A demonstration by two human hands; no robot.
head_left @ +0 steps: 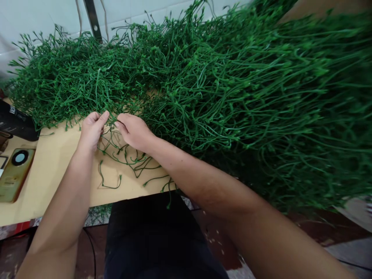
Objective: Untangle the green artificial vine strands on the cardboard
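Note:
My left hand [92, 130] is closed, thumb against fingers, pinching thin green stems that look like artificial plant pieces. Close beside it, my right hand [134, 131] is also closed in a pinch on the same green stems [111, 123], which show in the small gap between the hands. Several loose stems [136, 164] with small budded tips lie on the tan board below my hands. One bent stem [111, 187] lies apart from them. Just beyond my fingertips rises a heap of the same stems [78, 75]. My fingers partly hide what they grip.
A much larger mass of green stems [247, 85] fills the right side. The tan board [62, 155] ends in front of my legs. A phone [16, 176] and a black container [17, 122] lie at the left. Behind stand a metal upright [93, 19] and a tiled wall [46, 17].

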